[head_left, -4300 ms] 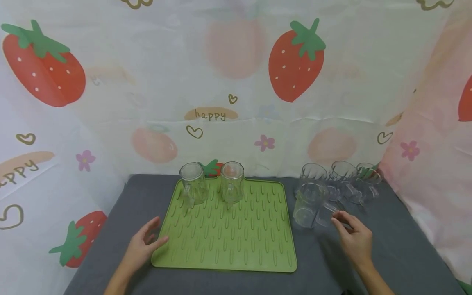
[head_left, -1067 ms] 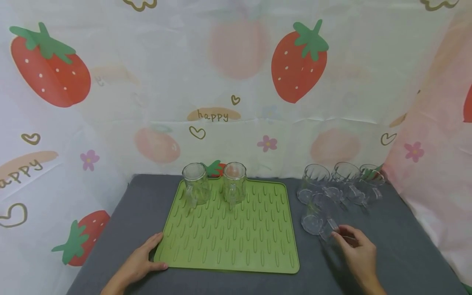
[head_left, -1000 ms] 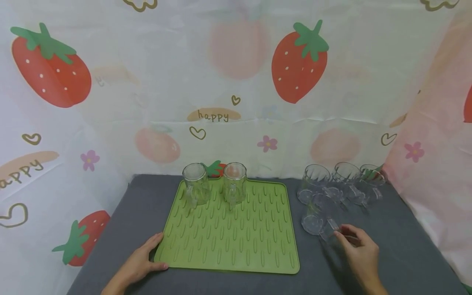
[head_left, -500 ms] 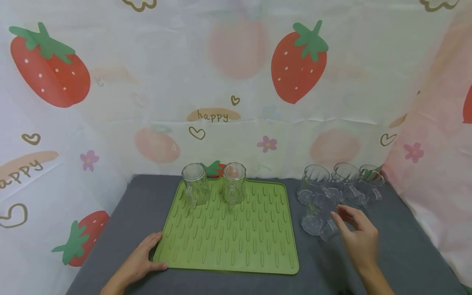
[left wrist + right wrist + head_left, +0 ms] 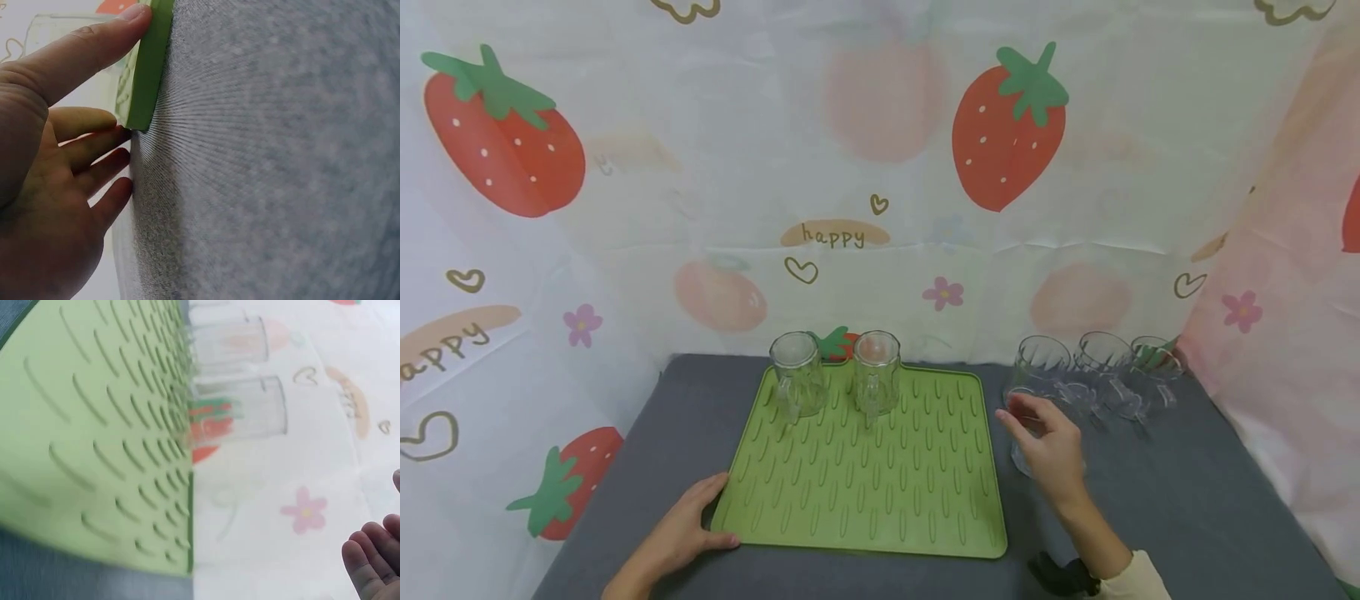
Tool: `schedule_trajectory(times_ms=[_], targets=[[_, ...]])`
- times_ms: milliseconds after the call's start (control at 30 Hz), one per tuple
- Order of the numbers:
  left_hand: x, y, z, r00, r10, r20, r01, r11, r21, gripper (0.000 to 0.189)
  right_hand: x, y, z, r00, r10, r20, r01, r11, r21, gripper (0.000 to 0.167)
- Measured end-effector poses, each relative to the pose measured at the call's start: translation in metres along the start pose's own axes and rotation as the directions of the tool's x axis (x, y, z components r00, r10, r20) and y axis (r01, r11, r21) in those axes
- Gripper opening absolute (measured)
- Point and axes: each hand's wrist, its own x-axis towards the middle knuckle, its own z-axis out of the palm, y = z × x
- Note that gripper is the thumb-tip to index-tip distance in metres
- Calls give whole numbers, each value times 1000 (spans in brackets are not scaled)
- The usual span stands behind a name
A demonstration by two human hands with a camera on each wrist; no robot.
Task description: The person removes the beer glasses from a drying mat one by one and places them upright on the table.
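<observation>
My left hand (image 5: 673,529) lies at the near left corner of the green ridged mat (image 5: 887,500). In the left wrist view its thumb (image 5: 94,53) touches the mat's edge (image 5: 153,75), the other fingers spread beside the corner. Over the mat's right edge, my right hand (image 5: 1048,450) is raised with fingers loosely bent and holding nothing. A clear mug (image 5: 1021,460) stands behind it, mostly hidden by the hand. Two clear handled mugs, a left one (image 5: 797,375) and a right one (image 5: 877,375), stand at the mat's back edge.
Three more clear mugs stand at the back right of the dark grey tablecloth (image 5: 1210,492): a left one (image 5: 1041,358), a middle one (image 5: 1102,358) and a right one (image 5: 1156,360). A strawberry-print curtain (image 5: 895,192) closes off the back and both sides.
The nearest right-hand mug has shifted right and nearer. My right hand has let go of its handle and moved left. My left hand has come down onto the mat's corner.
</observation>
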Motion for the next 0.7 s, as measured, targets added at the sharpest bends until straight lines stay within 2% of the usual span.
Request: schedule_trajectory(times_ms=[200, 333, 500, 700], targets=[[0, -1, -2, 1000, 9, 12, -9, 1000, 6, 104, 4, 3, 30, 989, 99, 110, -101, 995, 8, 33], [0, -3, -2, 1000, 7, 21, -7, 1000, -14, 103, 5, 5, 50, 976, 133, 172, -138, 990, 19, 34], [0, -6, -2, 1000, 4, 22, -4, 1000, -26, 101, 7, 3, 75, 970, 151, 191, -162, 986, 43, 33], [2, -6, -4, 1000, -9, 23, 9, 1000, -13, 98, 9, -2, 102, 971, 127, 201, -145, 987, 74, 32]])
